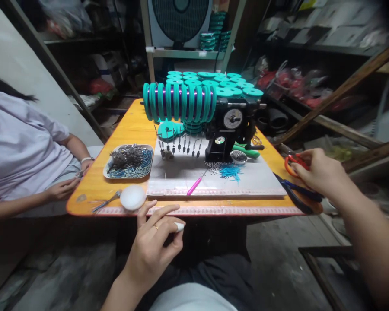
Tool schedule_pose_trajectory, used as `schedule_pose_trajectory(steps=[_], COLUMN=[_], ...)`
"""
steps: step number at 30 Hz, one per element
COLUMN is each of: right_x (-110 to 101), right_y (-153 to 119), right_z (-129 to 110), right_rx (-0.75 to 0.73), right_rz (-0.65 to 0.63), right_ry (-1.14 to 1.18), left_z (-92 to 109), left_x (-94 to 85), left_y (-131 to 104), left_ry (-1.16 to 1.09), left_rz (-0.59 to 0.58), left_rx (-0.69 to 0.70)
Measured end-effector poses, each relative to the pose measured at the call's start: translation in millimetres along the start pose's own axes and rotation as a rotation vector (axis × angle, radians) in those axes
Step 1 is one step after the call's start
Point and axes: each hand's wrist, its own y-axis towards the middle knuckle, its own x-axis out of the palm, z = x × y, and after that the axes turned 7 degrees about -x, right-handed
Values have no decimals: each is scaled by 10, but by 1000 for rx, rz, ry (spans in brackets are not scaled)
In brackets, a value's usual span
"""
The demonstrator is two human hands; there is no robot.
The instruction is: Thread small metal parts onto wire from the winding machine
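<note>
Two hands in view: right hand (pixel 320 168) has the scissors (pixel 287 160)

Worktop (pixel 132 125) is the big item, yellow, with a black machine (pixel 227 149) on it and a row of teal spools (pixel 180 101) on the machine's left. White board (pixel 259 181) sits under the machine. Scissors are off the board, to its right, at the right rim of the worktop. Can't tell if they're lifted clear or resting.

Right hand grips them at the orange loops, thumb and fingers on the handles. Left hand (pixel 155 246) is at the near edge, fingers half curled, thumb close to a white-wrapped fingertip; can't tell if anything thin is pinched there.

Handling, my read: light, rigid, not fragile. Loops look like smooth plastic, maybe slick with damp fingers. Take them by the loops, stay off the blades. Dark-handled tool (pixel 306 193) lies just beside on the near side, could snag.

Hard to see: other person (pixel 29 142) at left is cut off by the frame; what that person holds is too small to name. Right forearm blurs toward the right edge. Scissor blades mostly lost against the dark background. Blue bits (pixel 230 172) by the pink-handled pick (pixel 196 186) too fine to identify.
</note>
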Motion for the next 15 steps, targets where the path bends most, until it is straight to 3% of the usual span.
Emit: schedule_pose_trajectory(steps=[5,8,11,12,13,14,15], right_x=[153,27,-337,-496,-656,-805,-930], right_y=[243,314,436,502,587,694,826], right_z=[-5,-177,-696,-949,-1227,-1515,-1796], right_rx=[-170,-187,-229,-355,-498,-638,-734], right_rz=[-97,42,372,546,620,675,645], right_ry=[128,116,112,169,221,263,286], left_z=[8,-50,-104,-109,-104,-87,-60], left_x=[-86,-128,-167,-178,-190,-201,-213], left_y=[-126,-218,-269,-267,-255,-231,-197], left_ry=[-118,-298,-440,-463,-475,-479,-478], left_rz=[113,191,249,268,283,290,284], left_rx=[-4,-17,3,23,46,71,100])
